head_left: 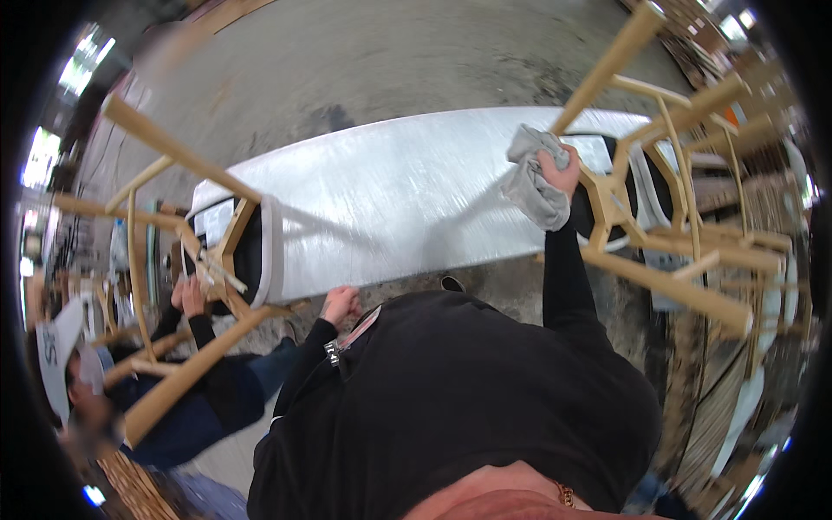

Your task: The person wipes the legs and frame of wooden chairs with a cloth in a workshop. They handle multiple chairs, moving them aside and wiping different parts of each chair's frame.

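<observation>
A crumpled grey cloth (530, 186) is gripped in my right hand (562, 169), whose arm stretches out to the right. It rests against the base of a leg on an upturned wooden chair (620, 195), legs pointing up. My left hand (342, 305) is loosely closed beside the table's near edge, close to my body, with nothing visible in it. Both the chair on the right and another upturned wooden chair (234, 238) on the left lie on a long table (390, 199) covered in shiny wrap. Dark undersides show between the frames of both chairs.
On the left, a co-worker (195, 394) in a white cap has both hands (188, 296) at the left chair's frame. More chair frames (732, 238) crowd the right side. Beyond the table lies a concrete floor (416, 61). Stacked wood (693, 407) stands at the lower right.
</observation>
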Motion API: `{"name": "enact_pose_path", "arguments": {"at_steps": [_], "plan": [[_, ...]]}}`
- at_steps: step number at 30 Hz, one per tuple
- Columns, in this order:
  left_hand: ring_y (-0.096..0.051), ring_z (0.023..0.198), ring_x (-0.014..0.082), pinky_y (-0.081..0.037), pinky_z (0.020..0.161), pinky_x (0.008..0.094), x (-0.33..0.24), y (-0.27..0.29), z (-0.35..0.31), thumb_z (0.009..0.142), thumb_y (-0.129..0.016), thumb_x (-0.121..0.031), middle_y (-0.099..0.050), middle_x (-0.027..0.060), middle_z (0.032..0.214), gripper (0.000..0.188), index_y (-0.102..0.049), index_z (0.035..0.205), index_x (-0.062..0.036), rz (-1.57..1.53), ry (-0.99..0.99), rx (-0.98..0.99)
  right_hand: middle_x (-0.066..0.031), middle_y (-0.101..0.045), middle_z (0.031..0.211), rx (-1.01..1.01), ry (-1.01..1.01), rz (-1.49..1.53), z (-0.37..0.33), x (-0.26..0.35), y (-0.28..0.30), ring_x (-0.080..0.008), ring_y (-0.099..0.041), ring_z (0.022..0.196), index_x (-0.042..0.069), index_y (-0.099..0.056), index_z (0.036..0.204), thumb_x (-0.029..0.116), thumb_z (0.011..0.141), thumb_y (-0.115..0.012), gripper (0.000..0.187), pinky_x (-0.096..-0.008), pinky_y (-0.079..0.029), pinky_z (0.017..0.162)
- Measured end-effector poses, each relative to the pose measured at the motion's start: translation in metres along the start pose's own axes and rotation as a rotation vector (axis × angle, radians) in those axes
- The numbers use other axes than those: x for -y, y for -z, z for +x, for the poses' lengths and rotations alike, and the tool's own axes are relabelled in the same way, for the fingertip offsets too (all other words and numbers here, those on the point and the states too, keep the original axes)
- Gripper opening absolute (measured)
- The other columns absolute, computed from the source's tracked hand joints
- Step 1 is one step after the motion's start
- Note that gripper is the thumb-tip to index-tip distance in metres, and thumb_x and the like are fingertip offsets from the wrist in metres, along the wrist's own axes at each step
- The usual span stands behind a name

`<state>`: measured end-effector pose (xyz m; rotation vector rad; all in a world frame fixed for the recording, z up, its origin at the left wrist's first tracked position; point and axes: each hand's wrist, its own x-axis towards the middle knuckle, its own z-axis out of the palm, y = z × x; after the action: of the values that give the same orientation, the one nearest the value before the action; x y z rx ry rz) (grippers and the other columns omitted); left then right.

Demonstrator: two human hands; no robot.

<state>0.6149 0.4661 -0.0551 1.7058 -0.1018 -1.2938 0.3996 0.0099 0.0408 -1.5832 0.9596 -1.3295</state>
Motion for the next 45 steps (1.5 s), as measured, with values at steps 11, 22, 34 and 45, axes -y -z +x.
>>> {"name": "enact_pose_path", "arguments": {"at_steps": [11,22,34,45], "plan": [[-0.07,0.064,0.0266,-0.051,0.048,0.044,0.14,-0.059,-0.179,0.092,-0.056,-0.024,-0.07,0.0153,0.08,0.023,-0.061,0.1,-0.0025,-0.106,0.634,-0.73,-0.0298,-0.034,0.148,0.993,0.231,-1.09,0.02,-0.154,-0.011,-0.0462,-0.037,0.135,0.01,-0.029,0.149,0.052,0.067,-0.08,0.105,-0.0513,-0.035,0.109],[-0.068,0.062,0.0226,-0.054,0.056,0.0394,0.151,-0.208,-0.118,0.082,-0.065,-0.021,-0.068,0.0116,0.073,0.019,-0.063,0.089,-0.0033,-0.093,0.351,-0.528,-0.0282,-0.029,0.151,1.423,0.106,-1.604,-0.014,-0.135,-0.05,-0.0364,-0.04,0.137,0.007,-0.019,0.15,0.051,0.061,-0.088,0.12,-0.05,-0.039,0.108],[-0.067,0.056,0.0187,-0.054,0.052,0.0322,0.142,-0.143,-0.143,0.076,-0.065,-0.014,-0.069,0.0101,0.067,0.017,-0.066,0.085,0.0001,0.097,0.391,-0.682,-0.0251,-0.045,0.141,1.419,0.18,-1.582,-0.01,-0.13,-0.046,-0.0341,-0.051,0.128,0.002,-0.024,0.148,0.051,0.065,-0.085,0.114,-0.0422,-0.046,0.103],[-0.07,0.067,0.0202,-0.057,0.065,0.035,0.135,-0.196,-0.112,0.082,-0.061,-0.016,-0.071,0.0118,0.077,0.017,-0.065,0.087,0.0,0.352,0.204,-0.49,-0.0276,-0.042,0.144,1.365,0.221,-1.561,-0.012,-0.127,-0.038,-0.0357,-0.052,0.128,0.002,-0.024,0.149,0.054,0.062,-0.085,0.118,-0.0423,-0.046,0.103]]}}
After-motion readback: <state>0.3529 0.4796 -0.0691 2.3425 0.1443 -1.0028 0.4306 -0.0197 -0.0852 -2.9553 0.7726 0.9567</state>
